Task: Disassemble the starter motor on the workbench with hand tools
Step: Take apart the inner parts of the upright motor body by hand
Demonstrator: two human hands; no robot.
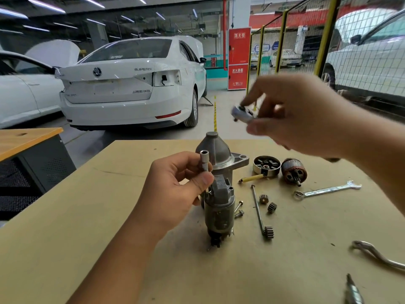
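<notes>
The starter (219, 194) stands upright near the middle of a tan wooden bench (87, 216), nose cone up and terminals down. The left hand (175, 191) pinches a slim socket driver (204, 165) between thumb and fingers, its shaft running down to the starter's top. The right hand (302, 119) is raised above the bench's far edge, fingers curled round a small blurred metal part (242, 114); what it is cannot be told. Right of the starter lie two bolts (238, 209), a long through-bolt (257, 207), three small gears (268, 204), a brush-holder cap (266, 165) with a yellow lead (252, 178), and the armature (293, 171). Further right rest a combination wrench (326, 189), a curved wrench (377, 255) near the right edge, and another tool tip (352, 290) at the bottom. The bench's near left half is bare wood. Beyond the far edge is grey workshop floor with a yellow dashed line (215, 113). A white saloon (131, 84), boot badged "SUPERB", has its right tail lamp missing. Another white car (19, 88) stands at left, an orange-topped bench (26, 139) beside it. Red cabinets (238, 58) carry Chinese writing, and a yellow-posted mesh fence (328, 36) screens a third car (372, 58) at right.
</notes>
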